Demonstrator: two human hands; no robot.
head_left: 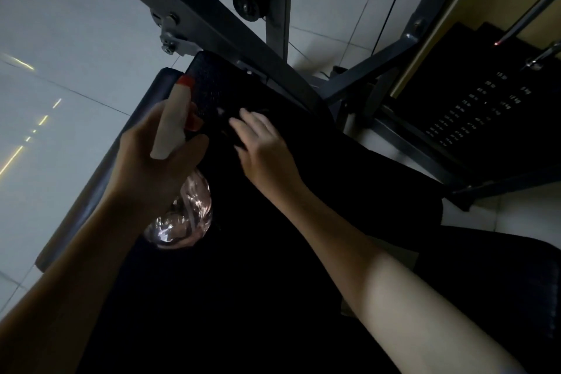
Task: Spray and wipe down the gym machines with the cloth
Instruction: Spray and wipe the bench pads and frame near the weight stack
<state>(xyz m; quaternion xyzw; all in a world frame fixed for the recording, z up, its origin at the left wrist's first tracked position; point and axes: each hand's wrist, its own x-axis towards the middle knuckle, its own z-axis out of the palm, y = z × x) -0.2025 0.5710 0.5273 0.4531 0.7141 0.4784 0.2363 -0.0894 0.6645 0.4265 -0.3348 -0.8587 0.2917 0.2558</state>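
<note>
My left hand [153, 158] grips a spray bottle [174, 121] with a white head, a red nozzle and a clear round body, nozzle pointing up and away over the black padded seat [267, 267] of the gym machine. My right hand [262, 143] lies with straight fingers on a dark cloth [233, 123] at the seat's far end. The cloth is hard to tell from the black pad in the dim light.
The machine's grey steel frame [212, 24] runs diagonally behind the seat, with a pulley [247, 6] and cable. A black weight stack [476, 112] with white numbers stands at the right. Pale floor tiles [60, 70] lie to the left.
</note>
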